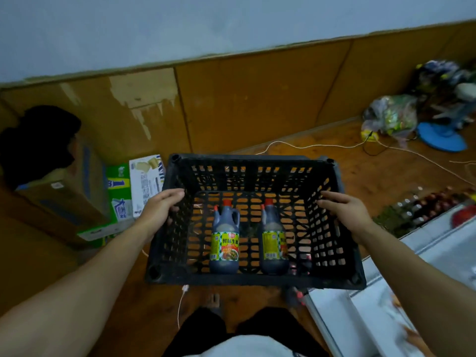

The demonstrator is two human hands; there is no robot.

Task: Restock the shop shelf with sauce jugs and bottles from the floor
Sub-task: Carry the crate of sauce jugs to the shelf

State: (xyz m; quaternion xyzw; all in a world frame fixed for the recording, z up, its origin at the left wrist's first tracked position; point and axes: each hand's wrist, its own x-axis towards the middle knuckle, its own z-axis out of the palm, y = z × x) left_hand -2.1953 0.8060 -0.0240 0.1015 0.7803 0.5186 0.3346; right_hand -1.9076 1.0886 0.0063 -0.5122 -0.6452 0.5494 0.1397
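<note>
A black plastic lattice crate [253, 279] is in front of me, above the wooden floor. Inside it stand two dark sauce jugs with red caps and yellow labels, the left jug [224, 240] and the right jug [273, 240]. My left hand [161, 206] grips the crate's left wall, fingers curled over the rim. On the right wall my right hand [342, 206] holds the rim in the same way. Small bottles [300, 266] lie dimly in the crate's near right corner.
A white shelf edge [386, 292] runs along the right, with rows of bottles [422, 204] beyond it. Cardboard boxes [64, 197] and drink cartons [134, 186] stand at the left wall. Bags [391, 114], a blue fan base [441, 136] and cables [309, 145] lie on the far floor.
</note>
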